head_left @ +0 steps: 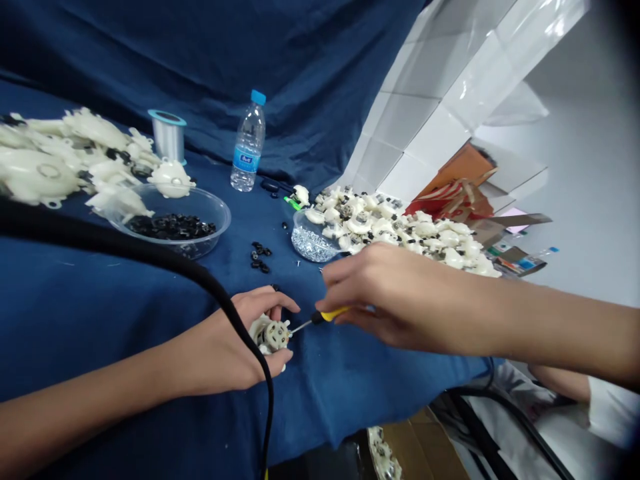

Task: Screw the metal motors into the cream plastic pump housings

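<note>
Part (277,335) is held in left grip (225,352), judged light, stiff, best taken by sides; driver (331,314) is held in right grip (377,290).

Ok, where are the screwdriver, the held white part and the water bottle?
Screwdriver (317,317), head view: black section of its handle.
White part (277,336), head view: its round end with holes.
Water bottle (247,159), head view: its blue label.

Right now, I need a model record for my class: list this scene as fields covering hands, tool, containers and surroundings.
Left hand: holding a white part
Right hand: gripping a screwdriver
Screwdriver tip: at the white part's edge
Left bowl: small black pieces
Right bowl: small silver pieces
Bottle: upright
Spool: left of bottle
Surface: blue cloth
</note>
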`<move>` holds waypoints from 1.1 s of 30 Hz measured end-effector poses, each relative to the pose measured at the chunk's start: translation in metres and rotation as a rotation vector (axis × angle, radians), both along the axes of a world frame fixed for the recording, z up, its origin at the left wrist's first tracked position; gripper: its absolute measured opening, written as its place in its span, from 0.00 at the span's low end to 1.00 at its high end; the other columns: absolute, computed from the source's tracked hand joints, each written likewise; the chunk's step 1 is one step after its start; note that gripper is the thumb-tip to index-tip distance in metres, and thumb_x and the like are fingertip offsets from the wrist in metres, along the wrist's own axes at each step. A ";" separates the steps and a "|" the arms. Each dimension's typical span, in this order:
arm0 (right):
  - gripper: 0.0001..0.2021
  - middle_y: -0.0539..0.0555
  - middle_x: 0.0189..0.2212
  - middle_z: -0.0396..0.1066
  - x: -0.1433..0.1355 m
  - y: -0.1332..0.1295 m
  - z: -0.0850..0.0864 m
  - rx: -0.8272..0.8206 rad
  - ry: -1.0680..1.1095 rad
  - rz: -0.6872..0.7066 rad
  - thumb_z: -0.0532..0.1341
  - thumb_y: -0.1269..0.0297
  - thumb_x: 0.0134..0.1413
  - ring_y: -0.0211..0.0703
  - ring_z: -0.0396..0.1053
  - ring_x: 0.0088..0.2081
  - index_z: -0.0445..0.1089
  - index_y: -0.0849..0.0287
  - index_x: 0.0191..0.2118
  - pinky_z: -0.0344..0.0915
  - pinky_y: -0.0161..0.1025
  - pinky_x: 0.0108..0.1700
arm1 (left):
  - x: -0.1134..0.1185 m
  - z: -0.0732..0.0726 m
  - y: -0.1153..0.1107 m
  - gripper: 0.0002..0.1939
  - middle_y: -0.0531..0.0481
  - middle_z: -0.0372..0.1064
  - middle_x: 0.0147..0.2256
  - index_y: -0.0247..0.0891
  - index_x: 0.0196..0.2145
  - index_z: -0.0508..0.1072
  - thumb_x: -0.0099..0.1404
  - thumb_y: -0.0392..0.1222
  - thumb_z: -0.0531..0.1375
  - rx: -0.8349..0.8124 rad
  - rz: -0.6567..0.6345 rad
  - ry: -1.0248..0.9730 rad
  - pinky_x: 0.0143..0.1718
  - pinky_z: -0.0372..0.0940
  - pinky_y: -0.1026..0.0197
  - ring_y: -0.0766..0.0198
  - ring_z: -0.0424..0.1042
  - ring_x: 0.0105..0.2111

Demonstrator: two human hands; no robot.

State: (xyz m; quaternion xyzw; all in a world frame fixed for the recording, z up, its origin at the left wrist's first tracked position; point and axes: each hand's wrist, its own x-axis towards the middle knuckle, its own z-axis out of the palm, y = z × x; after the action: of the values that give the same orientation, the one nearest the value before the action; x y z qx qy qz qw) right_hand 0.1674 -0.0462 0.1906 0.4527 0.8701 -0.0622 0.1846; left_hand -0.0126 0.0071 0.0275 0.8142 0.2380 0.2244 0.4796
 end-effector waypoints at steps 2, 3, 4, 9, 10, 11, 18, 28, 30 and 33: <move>0.12 0.53 0.31 0.73 0.001 -0.004 -0.002 0.020 -0.085 0.208 0.60 0.79 0.52 0.43 0.67 0.30 0.77 0.60 0.38 0.53 0.40 0.29 | 0.000 0.000 0.001 0.20 0.56 0.65 0.36 0.43 0.46 0.72 0.54 0.38 0.65 0.009 -0.008 -0.008 0.36 0.65 0.62 0.65 0.69 0.33; 0.12 0.54 0.31 0.73 0.001 -0.004 -0.004 0.022 -0.095 0.217 0.60 0.79 0.52 0.43 0.67 0.29 0.77 0.61 0.37 0.52 0.41 0.29 | 0.001 0.000 0.002 0.20 0.57 0.65 0.35 0.43 0.46 0.72 0.54 0.38 0.65 0.013 -0.010 -0.012 0.35 0.65 0.62 0.65 0.69 0.32; 0.11 0.54 0.30 0.74 0.000 -0.003 -0.007 0.014 -0.070 0.135 0.60 0.78 0.52 0.44 0.67 0.29 0.78 0.61 0.36 0.53 0.41 0.29 | 0.001 -0.001 0.002 0.20 0.57 0.65 0.35 0.44 0.46 0.73 0.53 0.38 0.65 0.017 -0.009 -0.015 0.34 0.65 0.62 0.65 0.69 0.32; 0.09 0.51 0.21 0.73 -0.005 0.015 -0.016 -0.240 0.175 -0.844 0.63 0.66 0.57 0.41 0.67 0.23 0.80 0.58 0.28 0.60 0.37 0.25 | 0.000 -0.003 0.000 0.21 0.57 0.64 0.36 0.44 0.46 0.74 0.53 0.38 0.65 0.043 -0.007 -0.022 0.32 0.64 0.63 0.67 0.67 0.29; 0.08 0.51 0.22 0.73 -0.004 0.019 -0.015 -0.295 0.178 -0.898 0.64 0.63 0.56 0.40 0.66 0.22 0.80 0.58 0.29 0.61 0.36 0.24 | 0.000 -0.004 0.000 0.21 0.57 0.64 0.36 0.44 0.46 0.73 0.53 0.38 0.65 0.049 -0.003 -0.025 0.32 0.63 0.63 0.67 0.67 0.29; 0.07 0.51 0.24 0.73 -0.003 0.021 -0.013 -0.319 0.160 -0.884 0.66 0.61 0.54 0.40 0.66 0.23 0.80 0.58 0.32 0.61 0.36 0.25 | 0.000 -0.004 0.000 0.21 0.57 0.63 0.35 0.44 0.47 0.73 0.53 0.38 0.65 0.054 0.001 -0.029 0.33 0.63 0.63 0.68 0.67 0.29; 0.10 0.52 0.30 0.72 0.008 0.003 -0.005 -0.032 -0.004 -0.022 0.61 0.77 0.57 0.42 0.67 0.29 0.77 0.59 0.39 0.54 0.39 0.29 | -0.001 -0.006 0.002 0.21 0.57 0.64 0.36 0.44 0.47 0.73 0.54 0.38 0.65 0.052 -0.005 -0.047 0.35 0.63 0.62 0.66 0.68 0.31; 0.13 0.52 0.19 0.69 0.002 0.018 -0.016 -0.323 0.097 -0.861 0.62 0.58 0.57 0.38 0.59 0.19 0.76 0.58 0.26 0.54 0.38 0.22 | 0.001 -0.003 0.001 0.22 0.57 0.63 0.35 0.43 0.48 0.72 0.54 0.37 0.64 0.061 0.005 -0.026 0.33 0.61 0.61 0.67 0.66 0.29; 0.09 0.52 0.27 0.73 0.004 0.022 -0.014 -0.303 0.105 -0.829 0.69 0.57 0.49 0.39 0.63 0.21 0.78 0.56 0.34 0.57 0.37 0.21 | 0.000 -0.002 0.000 0.22 0.57 0.62 0.36 0.42 0.49 0.71 0.55 0.36 0.64 0.054 -0.002 -0.012 0.32 0.61 0.61 0.68 0.65 0.28; 0.14 0.50 0.33 0.75 0.007 0.015 -0.011 -0.063 0.090 -0.538 0.73 0.69 0.43 0.42 0.70 0.26 0.78 0.52 0.39 0.61 0.37 0.25 | -0.002 0.000 -0.001 0.21 0.56 0.62 0.37 0.41 0.49 0.70 0.56 0.35 0.63 0.044 -0.008 -0.011 0.32 0.61 0.61 0.68 0.65 0.29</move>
State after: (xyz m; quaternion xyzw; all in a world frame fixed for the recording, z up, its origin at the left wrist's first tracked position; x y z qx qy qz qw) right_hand 0.1741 -0.0308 0.1800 0.6582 0.7237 -0.1560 0.1366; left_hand -0.0146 0.0062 0.0277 0.8243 0.2271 0.2322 0.4636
